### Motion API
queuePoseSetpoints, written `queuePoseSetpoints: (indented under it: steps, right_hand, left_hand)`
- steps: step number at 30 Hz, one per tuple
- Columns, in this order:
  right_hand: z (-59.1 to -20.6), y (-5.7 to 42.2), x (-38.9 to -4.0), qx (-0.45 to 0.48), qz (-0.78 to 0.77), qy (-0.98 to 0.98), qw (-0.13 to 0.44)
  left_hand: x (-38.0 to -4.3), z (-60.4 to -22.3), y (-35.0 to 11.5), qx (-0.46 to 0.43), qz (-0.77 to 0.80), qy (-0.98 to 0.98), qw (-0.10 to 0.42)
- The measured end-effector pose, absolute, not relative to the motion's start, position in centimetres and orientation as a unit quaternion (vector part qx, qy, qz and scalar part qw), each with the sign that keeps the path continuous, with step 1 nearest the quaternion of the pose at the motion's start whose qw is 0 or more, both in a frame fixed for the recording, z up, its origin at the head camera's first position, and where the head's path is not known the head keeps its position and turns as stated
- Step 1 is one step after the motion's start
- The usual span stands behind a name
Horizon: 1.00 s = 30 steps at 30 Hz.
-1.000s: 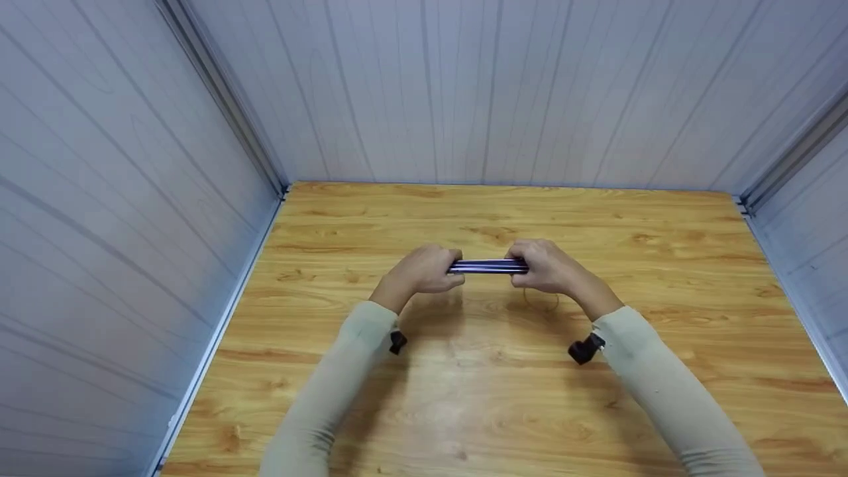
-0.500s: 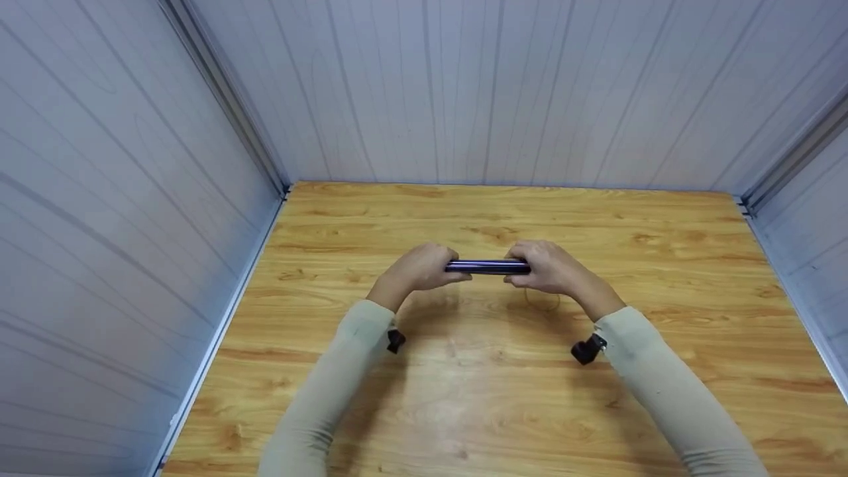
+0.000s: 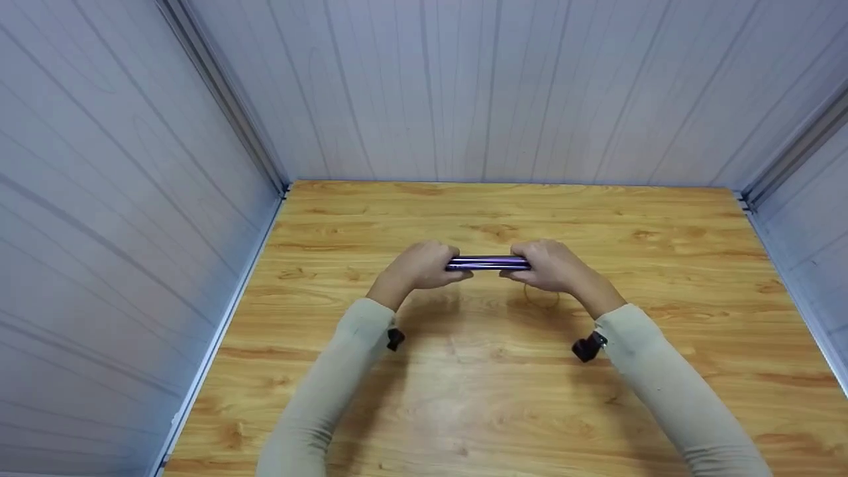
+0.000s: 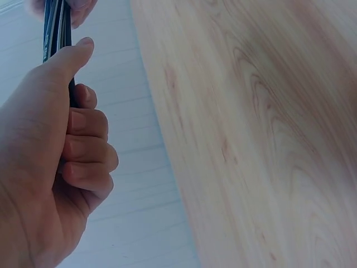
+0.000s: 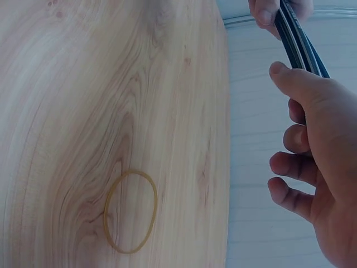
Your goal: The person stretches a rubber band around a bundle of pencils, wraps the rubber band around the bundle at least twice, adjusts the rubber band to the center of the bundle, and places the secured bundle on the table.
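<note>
A bundle of dark, shiny pencil-like sticks [image 3: 487, 263] is held level above the table in the head view. My left hand [image 3: 424, 266] grips its left end and my right hand [image 3: 546, 266] its right end, with a short stretch showing between. In the left wrist view the left thumb lies along the sticks [image 4: 57, 28], and the fingers curl round behind. In the right wrist view the right thumb presses the sticks [image 5: 304, 50], while the lower fingers are loosely bent. Small print shows on one stick; the ends are hidden in my hands.
A thin yellowish rubber band [image 5: 105, 215] lies on the wood-grain table [image 3: 457, 397], below my right hand. White panel walls [image 3: 457, 93] stand at the back and both sides. A small black camera [image 3: 585, 347] is on each wrist.
Both thumbs have straightened inward along the near side of the bundle. The bundle has risen very slightly and its sticks have shifted a little; both hands stay in nearly the same place.
</note>
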State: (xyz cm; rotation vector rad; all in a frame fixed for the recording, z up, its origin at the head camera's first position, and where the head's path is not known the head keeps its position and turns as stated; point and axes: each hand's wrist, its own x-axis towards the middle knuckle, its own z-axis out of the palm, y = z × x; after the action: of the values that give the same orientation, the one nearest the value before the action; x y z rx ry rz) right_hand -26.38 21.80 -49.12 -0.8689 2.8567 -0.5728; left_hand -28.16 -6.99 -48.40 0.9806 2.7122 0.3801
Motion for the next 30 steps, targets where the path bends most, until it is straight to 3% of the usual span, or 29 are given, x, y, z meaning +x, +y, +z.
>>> queuePoseSetpoints:
  steps: [21, 30]
  right_hand:
    - [-49.0, 22.1, -26.4, -0.29, -0.188, 0.937, 0.045]
    - [-49.3, 25.2, -26.0, -0.26, -0.217, 0.939, 0.054]
  left_hand:
    - [-28.1, -48.6, -7.6, 0.349, 0.133, 0.923, 0.092]
    - [-28.1, -49.1, -9.3, 0.354, 0.132, 0.923, 0.075]
